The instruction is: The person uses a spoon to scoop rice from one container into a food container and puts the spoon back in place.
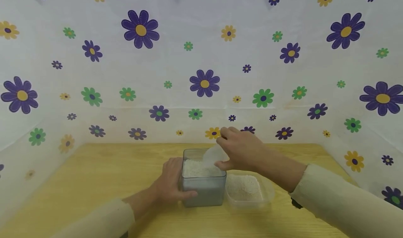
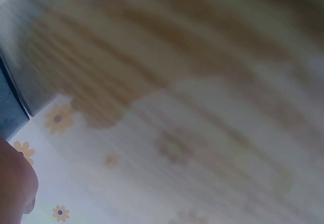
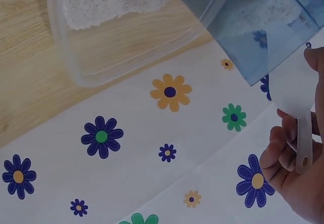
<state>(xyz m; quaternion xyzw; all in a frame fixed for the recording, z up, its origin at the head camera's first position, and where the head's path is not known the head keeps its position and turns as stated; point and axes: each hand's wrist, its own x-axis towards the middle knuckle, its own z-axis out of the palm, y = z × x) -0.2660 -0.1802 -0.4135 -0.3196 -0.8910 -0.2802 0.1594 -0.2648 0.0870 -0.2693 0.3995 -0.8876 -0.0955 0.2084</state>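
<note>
A clear grey-blue square bin (image 1: 204, 192) of white rice (image 1: 196, 168) stands on the table, rice also showing through its wall in the right wrist view. My left hand (image 1: 171, 182) holds the bin's left side, thumb across the front and the fingertips hidden behind it. Over the bin's right rim, my right hand (image 1: 240, 149) grips a translucent white scoop (image 1: 215, 156) that tilts down into the bin. In the right wrist view its handle (image 3: 304, 145) lies in the curled fingers of that hand. Close by on the right sits a shallow clear tub (image 1: 269, 192) with more rice (image 1: 244, 185).
The wooden table (image 1: 104, 182) reaches back to a white flowered cloth (image 1: 176, 66), which also hangs along both sides. A small dark object (image 1: 296, 203) shows beneath my right sleeve. The left wrist view is mostly blurred table and cloth.
</note>
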